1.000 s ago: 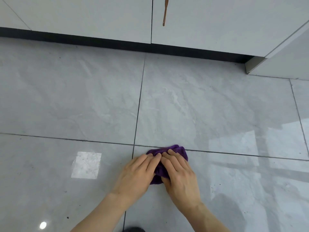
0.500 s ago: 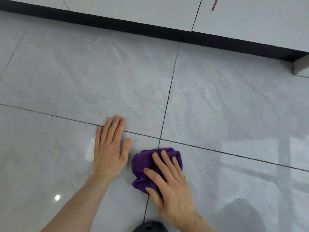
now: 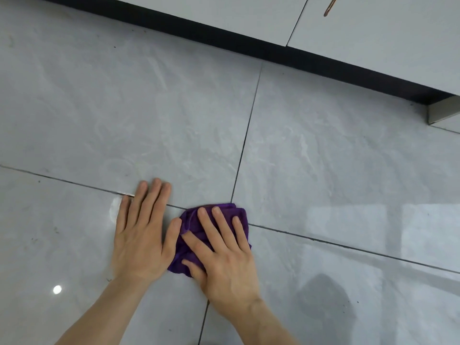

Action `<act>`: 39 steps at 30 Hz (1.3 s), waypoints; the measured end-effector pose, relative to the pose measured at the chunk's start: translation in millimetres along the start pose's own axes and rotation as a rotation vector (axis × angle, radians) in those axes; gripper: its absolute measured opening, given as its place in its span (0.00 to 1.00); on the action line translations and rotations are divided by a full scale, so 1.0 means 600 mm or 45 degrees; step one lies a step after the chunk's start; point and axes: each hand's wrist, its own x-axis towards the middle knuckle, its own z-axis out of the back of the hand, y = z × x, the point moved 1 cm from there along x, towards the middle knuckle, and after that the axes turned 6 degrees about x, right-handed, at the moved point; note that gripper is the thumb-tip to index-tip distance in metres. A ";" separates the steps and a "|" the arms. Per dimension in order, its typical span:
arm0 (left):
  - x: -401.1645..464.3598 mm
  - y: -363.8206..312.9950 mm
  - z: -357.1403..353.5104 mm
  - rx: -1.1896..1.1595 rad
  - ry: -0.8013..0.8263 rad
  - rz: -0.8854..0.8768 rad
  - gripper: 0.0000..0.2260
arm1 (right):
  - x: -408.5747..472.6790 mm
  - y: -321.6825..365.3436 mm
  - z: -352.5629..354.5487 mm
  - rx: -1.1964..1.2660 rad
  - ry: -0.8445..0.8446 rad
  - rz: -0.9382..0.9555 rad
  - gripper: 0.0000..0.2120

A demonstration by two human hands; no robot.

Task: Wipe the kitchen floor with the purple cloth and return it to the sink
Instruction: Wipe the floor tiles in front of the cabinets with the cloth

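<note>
The purple cloth (image 3: 190, 221) lies bunched on the grey tiled floor (image 3: 323, 158), right where the tile joints cross. My right hand (image 3: 221, 250) presses flat on top of it, fingers spread, covering most of it. My left hand (image 3: 143, 230) rests flat on the bare tile just left of the cloth, fingers together and pointing away from me, its thumb touching the cloth's edge. No sink is in view.
White cabinet doors (image 3: 373, 28) over a black plinth (image 3: 249, 43) run along the far side, with a copper handle (image 3: 329, 7) hanging at the top right. A cabinet corner (image 3: 443, 113) juts out at the right edge. Small dark specks dot the near tiles.
A second ago both hands pressed on the cloth together. The left hand came off it onto the floor at the left and now sits closer, thumb against the cloth. The right hand stays on the cloth.
</note>
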 end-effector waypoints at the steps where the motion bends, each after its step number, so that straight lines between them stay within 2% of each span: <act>1: 0.000 0.000 -0.001 0.001 -0.006 -0.001 0.30 | 0.002 -0.002 -0.001 0.012 -0.017 -0.003 0.23; 8: 0.000 -0.002 -0.001 0.022 -0.025 0.001 0.32 | 0.086 -0.138 0.075 -0.084 -0.217 -0.327 0.23; 15: 0.001 -0.001 0.000 0.029 -0.003 0.011 0.32 | 0.031 -0.195 0.105 -0.088 -0.321 -0.606 0.24; 23: 0.000 -0.013 0.015 -0.060 -0.005 0.027 0.33 | -0.061 -0.206 0.117 -0.062 -0.359 -0.758 0.24; 26: 0.007 -0.042 0.035 -0.124 -0.075 0.005 0.33 | -0.066 -0.200 0.131 0.048 -0.344 -0.717 0.27; 30: 0.039 -0.135 0.065 -0.339 -0.125 -0.196 0.30 | -0.094 -0.212 0.159 0.308 -0.320 -0.699 0.40; 33: 0.061 -0.218 0.078 -0.415 -0.068 -0.482 0.29 | -0.119 -0.237 0.186 0.347 -0.226 -0.644 0.45; 36: 0.079 -0.299 0.085 -0.378 0.067 -0.810 0.31 | -0.133 -0.257 0.199 0.276 -0.096 -0.569 0.47; 39: 0.088 -0.364 0.080 -0.209 0.202 -1.075 0.33 | -0.131 -0.260 0.207 0.286 -0.111 -0.600 0.47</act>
